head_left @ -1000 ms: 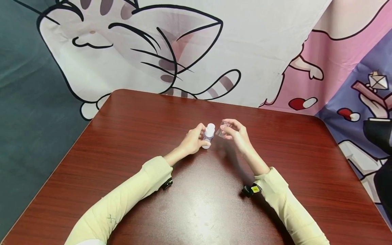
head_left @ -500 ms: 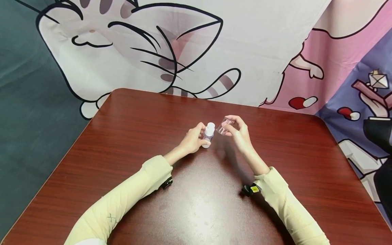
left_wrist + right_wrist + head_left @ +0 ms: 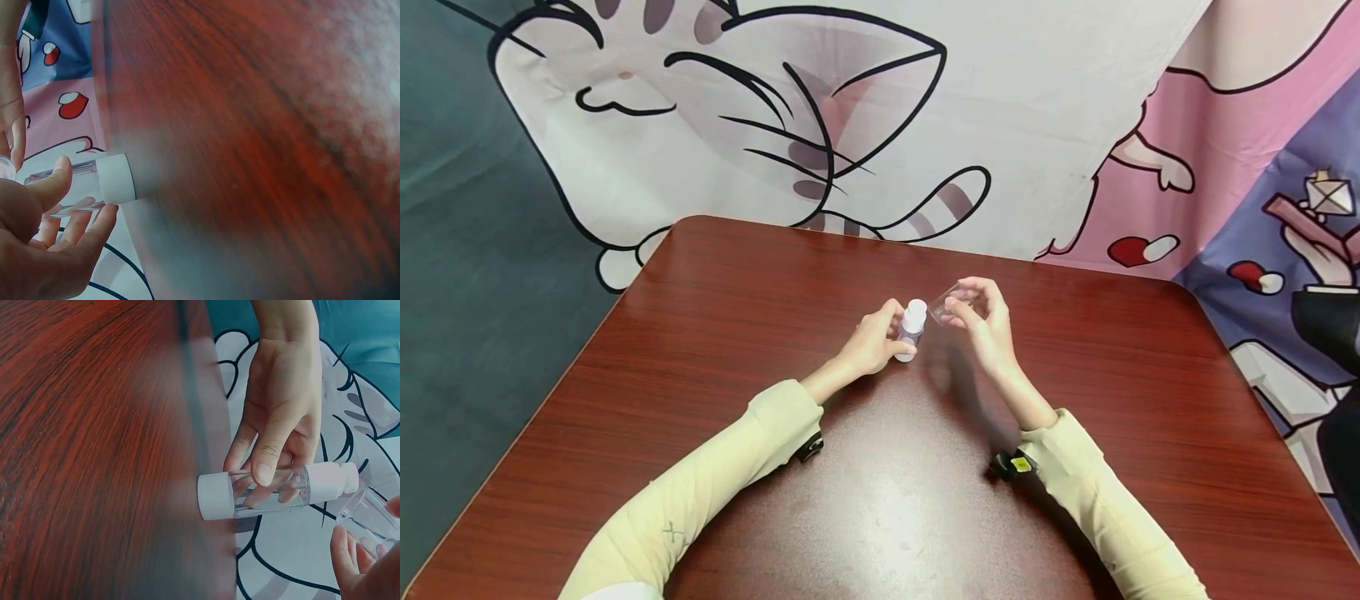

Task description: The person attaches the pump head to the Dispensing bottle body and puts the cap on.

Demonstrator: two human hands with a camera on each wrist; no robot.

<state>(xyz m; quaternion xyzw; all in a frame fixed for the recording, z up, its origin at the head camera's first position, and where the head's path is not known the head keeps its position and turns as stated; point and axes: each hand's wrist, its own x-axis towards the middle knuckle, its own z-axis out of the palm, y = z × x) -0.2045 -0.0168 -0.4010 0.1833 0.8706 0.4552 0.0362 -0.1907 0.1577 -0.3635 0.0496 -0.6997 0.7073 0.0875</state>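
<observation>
A small clear pump bottle (image 3: 269,492) with a white base and a white pump head (image 3: 915,315) stands upright near the table's middle. My left hand (image 3: 871,343) grips it round its clear body, thumb on the near side, as the left wrist view also shows at the white base (image 3: 117,178). To its right, my right hand (image 3: 988,329) holds a clear cap (image 3: 949,305) between thumb and fingers. The cap (image 3: 369,515) is tilted, its open end toward the pump head. In the head view a narrow gap separates cap and pump.
The reddish-brown wooden table (image 3: 737,283) extends all round the hands. Behind its far edge hangs a cloth (image 3: 1037,125) printed with a cartoon cat. A dark object (image 3: 1337,433) stands at the right edge of the view.
My right hand has moved slightly up and away from me with the clear cap, which has tilted further. My left hand and the bottle stay in place.
</observation>
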